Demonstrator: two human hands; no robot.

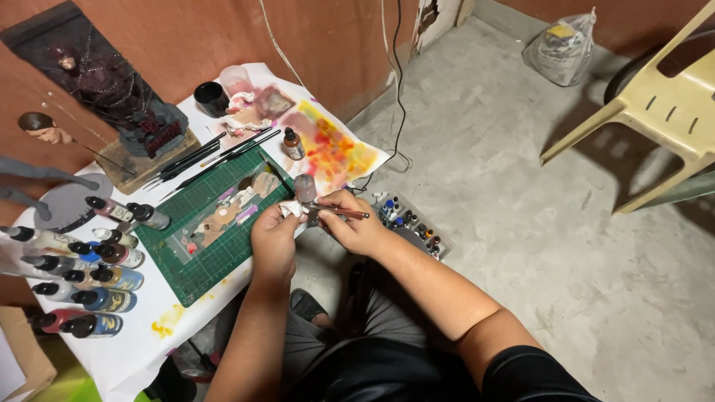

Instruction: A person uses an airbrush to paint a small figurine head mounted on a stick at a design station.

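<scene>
The person sits at the edge of a low white surface (141,350) and holds both hands just off the near right corner of the green cutting mat (216,257). The left hand (273,242) has its grip pressed around a crumpled white tissue (292,209), pinching it between thumb and fingers. The right hand (354,223) pinches a slim reddish airbrush (339,211), whose small cup (304,187) stands upright above the tissue; the tool's tip lies against or inside the tissue, though I cannot tell which. On the mat lies a clear palette (223,212) smeared with tan and pink paint. Left of the mat lie rows of paint bottles (89,275) on their sides. Behind the mat sit several dark brushes (201,158), a black cup (211,98), and a paper sheet (335,152) stained yellow and red. Right of the mat, on the floor, a tray of small bottles (410,223) rests beside the right wrist.
</scene>
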